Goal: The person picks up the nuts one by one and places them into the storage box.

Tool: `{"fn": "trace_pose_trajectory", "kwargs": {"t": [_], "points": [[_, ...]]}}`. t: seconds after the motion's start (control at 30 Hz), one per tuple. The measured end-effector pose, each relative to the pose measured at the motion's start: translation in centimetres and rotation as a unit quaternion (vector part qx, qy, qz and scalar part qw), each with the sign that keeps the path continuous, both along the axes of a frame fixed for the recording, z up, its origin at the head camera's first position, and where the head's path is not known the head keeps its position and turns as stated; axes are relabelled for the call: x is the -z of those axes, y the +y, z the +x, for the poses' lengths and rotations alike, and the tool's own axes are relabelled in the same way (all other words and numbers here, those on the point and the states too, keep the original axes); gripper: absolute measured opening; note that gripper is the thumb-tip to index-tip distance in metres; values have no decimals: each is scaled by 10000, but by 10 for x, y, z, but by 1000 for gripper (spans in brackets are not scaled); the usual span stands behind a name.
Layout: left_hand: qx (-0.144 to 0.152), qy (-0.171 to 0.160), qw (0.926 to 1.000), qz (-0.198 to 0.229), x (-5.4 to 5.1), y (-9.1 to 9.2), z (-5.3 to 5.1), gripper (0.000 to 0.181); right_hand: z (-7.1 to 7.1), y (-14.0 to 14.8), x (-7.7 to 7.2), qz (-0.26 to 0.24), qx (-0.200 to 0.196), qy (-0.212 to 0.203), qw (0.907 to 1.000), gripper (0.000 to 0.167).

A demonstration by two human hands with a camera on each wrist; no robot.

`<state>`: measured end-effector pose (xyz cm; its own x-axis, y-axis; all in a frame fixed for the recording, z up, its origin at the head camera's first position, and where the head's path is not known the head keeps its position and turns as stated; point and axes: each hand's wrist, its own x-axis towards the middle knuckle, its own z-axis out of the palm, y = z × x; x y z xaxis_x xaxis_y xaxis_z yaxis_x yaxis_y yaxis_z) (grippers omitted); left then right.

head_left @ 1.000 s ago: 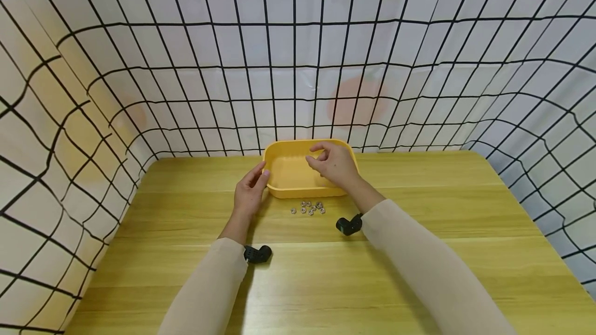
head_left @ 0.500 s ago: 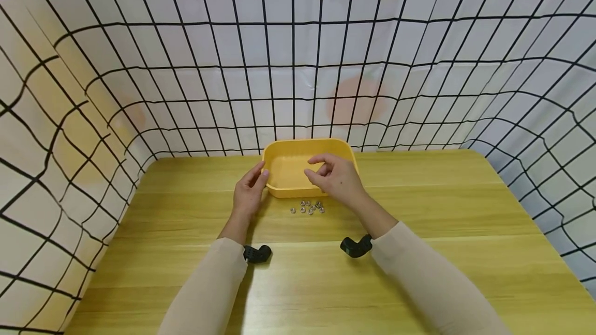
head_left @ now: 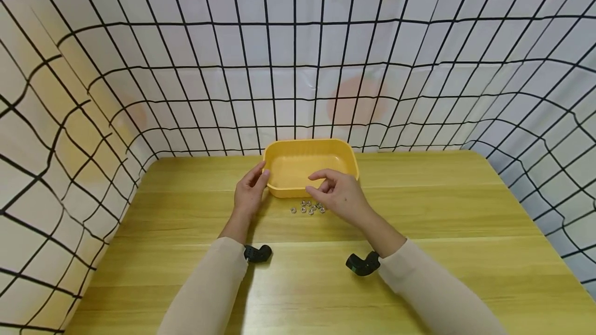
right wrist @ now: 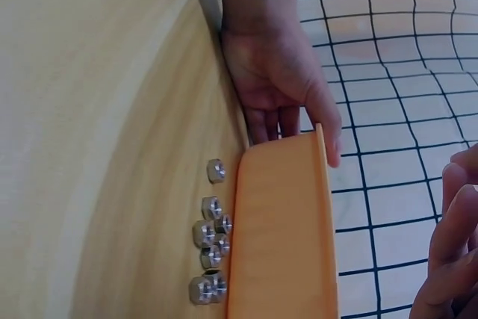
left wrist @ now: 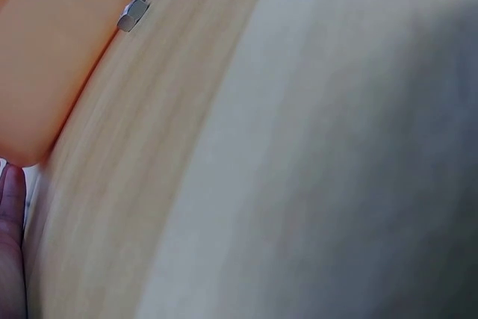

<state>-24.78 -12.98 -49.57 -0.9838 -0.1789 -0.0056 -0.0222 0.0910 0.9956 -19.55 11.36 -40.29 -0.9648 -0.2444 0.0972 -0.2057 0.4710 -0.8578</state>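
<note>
A shallow yellow plastic tray (head_left: 304, 192) stands near the back of the wooden table. My left hand (head_left: 248, 194) holds its left end; in the right wrist view the thumb (right wrist: 326, 121) reaches over the rim and the fingers lie lower, by the outer wall. Several metal hex nuts (head_left: 303, 210) lie loosely grouped just in front of the tray, seen close up as nuts (right wrist: 216, 170) in the right wrist view. My right hand (head_left: 343, 196) hovers above the tray's front rim and the nuts, thumb and index finger apart, with nothing visible between them.
The wooden table (head_left: 298, 283) spreads out on both sides and in front. A white sheet with a black grid (head_left: 307, 81) rises behind the tray and along both sides. Black wrist cameras (head_left: 257, 254) sit at the sleeve cuffs.
The right hand has drawn back toward me from over the tray's inside to its front rim, thumb and index finger staying apart. Left hand, tray and nuts have stayed put.
</note>
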Motion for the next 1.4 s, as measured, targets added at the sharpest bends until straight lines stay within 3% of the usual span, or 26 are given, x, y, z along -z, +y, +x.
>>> {"fn": "trace_pose_trajectory", "kwargs": {"t": [0.2, 0.63, 0.8, 1.17, 1.4], "points": [[-8, -28, 10000, 8, 0, 0, 0, 42, 7, 10, 9, -100, -126, -169, 9997, 31], [62, -49, 9999, 95, -1, 0, 2, 41, 10, 48, 34, 17, 181, -866, 9961, 34], [42, -18, 9999, 90, 0, -1, 1, 41, 10, 57, 47, 100, 109, -1110, 9937, 36], [31, -8, 10000, 33, 2, -2, 1, 42, 3, 54, 70, 18, -173, -1652, 9861, 33], [39, -19, 10000, 82, 1, -1, 0, 42, -1, 46, 77, 143, -262, -1638, 9860, 32]]}}
